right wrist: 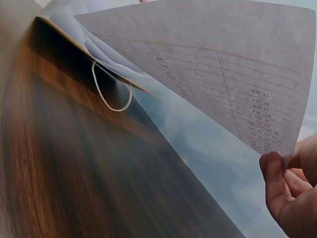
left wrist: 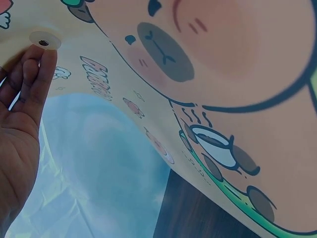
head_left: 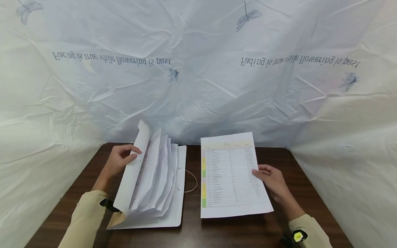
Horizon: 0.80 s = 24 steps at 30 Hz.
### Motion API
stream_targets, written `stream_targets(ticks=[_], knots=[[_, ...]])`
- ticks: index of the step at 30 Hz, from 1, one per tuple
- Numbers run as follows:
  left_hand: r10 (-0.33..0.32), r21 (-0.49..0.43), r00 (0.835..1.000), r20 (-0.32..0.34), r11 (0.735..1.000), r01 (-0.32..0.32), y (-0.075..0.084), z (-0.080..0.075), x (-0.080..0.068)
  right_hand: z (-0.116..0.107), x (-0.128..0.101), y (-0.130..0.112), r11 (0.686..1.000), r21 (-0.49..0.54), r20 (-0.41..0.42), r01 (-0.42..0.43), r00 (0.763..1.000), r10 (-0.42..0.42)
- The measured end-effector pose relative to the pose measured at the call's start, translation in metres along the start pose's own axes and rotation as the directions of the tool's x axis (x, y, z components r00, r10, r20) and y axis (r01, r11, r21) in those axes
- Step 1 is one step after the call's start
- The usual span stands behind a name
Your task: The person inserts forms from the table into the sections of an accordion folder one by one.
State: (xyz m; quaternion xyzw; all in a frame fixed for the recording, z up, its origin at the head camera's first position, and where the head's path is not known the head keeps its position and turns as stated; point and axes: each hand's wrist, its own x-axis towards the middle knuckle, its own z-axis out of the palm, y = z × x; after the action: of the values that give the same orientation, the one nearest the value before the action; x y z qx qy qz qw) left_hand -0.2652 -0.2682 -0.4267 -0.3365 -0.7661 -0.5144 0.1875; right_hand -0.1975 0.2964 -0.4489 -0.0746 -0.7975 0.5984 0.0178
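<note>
Holding the front cover (head_left: pixel 133 179) of an expanding file folder (head_left: pixel 155 193) tilted up, the left hand (head_left: pixel 119 160) has its thumb hooked over the cover's edge and its fingers behind it, so the grip is closed around the cover; the left wrist view shows the fingertips (left wrist: pixel 42 62) lying straight against the cartoon-printed outer face, beside a small round button (left wrist: pixel 44 40); the folder lies on the left half of the dark wooden surface (head_left: pixel 192 230), its pockets of printed pages (head_left: pixel 155 175) fanned open; an elastic loop (head_left: pixel 190 181) trails from its right edge onto the wood; the right hand (head_left: pixel 273 182) pinches the right edge of a printed sheet (head_left: pixel 232 175) between thumb and fingers; in the right wrist view that sheet is lifted clear of the wood and bows under its own weight, the thumb (right wrist: pixel 275 178) pressing its corner; the sheet sits just right of the folder, apart from it; I judge the sheet light, limp and easy to crease, so it is best held at an edge with a gentle pinch; the cover looks stiffer, thin card, and takes a hold at its free edge; a crinkled white backdrop (head_left: pixel 198 86) with dragonflies and mirrored lettering surrounds everything.
</note>
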Motion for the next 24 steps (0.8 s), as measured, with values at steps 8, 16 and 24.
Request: stream_targets(ticks=[8,16,24], knots=[[0.009,-0.002,1.0,0.005,1.0,-0.009,-0.001,0.001,0.001,0.028,0.006,-0.004,0.998,0.055,0.05,0.013,0.999,-0.016],[-0.004,-0.012,1.0,0.003,1.0,0.004,-0.001,0.0,0.0,0.051,0.013,-0.005,0.997,0.081,0.071,0.004,0.997,-0.01],[0.006,-0.009,1.0,0.007,1.0,-0.006,0.001,0.001,0.0,0.067,0.017,-0.006,0.997,0.071,0.066,-0.007,0.998,0.003]])
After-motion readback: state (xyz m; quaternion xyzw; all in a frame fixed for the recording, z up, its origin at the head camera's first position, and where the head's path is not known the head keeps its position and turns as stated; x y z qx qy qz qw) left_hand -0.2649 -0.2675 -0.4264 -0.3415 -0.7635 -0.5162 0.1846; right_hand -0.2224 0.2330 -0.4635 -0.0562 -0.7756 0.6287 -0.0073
